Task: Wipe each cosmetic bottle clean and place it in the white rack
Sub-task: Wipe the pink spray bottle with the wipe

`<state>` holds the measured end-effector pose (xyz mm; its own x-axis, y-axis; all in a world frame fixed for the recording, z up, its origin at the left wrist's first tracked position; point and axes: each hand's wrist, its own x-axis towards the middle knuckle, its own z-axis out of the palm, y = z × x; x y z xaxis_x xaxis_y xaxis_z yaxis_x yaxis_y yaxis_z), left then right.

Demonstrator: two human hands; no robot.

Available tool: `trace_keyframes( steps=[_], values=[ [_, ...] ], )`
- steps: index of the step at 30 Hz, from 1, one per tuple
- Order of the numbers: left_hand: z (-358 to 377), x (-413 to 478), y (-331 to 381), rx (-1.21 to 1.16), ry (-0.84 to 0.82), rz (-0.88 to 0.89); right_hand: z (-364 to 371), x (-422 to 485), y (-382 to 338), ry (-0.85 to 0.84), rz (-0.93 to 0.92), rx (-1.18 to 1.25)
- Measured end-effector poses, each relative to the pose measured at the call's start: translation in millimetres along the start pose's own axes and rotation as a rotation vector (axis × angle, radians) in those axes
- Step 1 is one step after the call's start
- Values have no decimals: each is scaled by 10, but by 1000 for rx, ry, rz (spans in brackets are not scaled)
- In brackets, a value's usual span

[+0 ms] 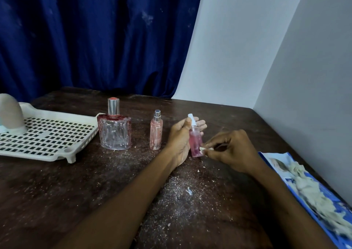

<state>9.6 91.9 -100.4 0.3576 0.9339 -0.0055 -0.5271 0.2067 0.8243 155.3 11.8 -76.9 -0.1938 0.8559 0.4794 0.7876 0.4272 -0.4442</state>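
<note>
Now a small pink bottle (195, 144) with a white spray top is held upright near the middle of the dark table (76, 191). It cannot be told if its bottom is touching the table. The bottle is gripped by the left hand (180, 142), with the thumb curled round the neck and the fingers behind it. A tiny white scrap (203, 149) is pinched by the right hand (231, 149) and pressed on the low part of the bottle.

To the left, a thin pink bottle (156, 134) with a silver top is stood on the table. A big glass bottle (115, 134) with a silver cap is stood further left, just beside the white rack (47, 144). A pale bottle (11, 113) is set on the rack's far left side, partly cut off by the edge of the view.

White crumbs and dust are spread over the table. At the right edge, a blue pack (290, 181) is laid with a rumpled pale cloth (308, 187) on it. A blue curtain (95, 39) is hung behind the table.
</note>
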Motion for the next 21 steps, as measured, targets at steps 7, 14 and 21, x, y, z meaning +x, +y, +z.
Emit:
trace_keyframes(
  steps=[7, 14, 21],
  values=[
    [59, -15, -36, -25, -13, -45, 124, 99, -16, 280, -144, -121],
    [87, -19, -59, 26, 21, -2, -59, 1, -50, -28, -89, 10],
    [92, -31, -56, 31, -10, 0, 95, 83, -31, 201, -178, -161]
  ],
)
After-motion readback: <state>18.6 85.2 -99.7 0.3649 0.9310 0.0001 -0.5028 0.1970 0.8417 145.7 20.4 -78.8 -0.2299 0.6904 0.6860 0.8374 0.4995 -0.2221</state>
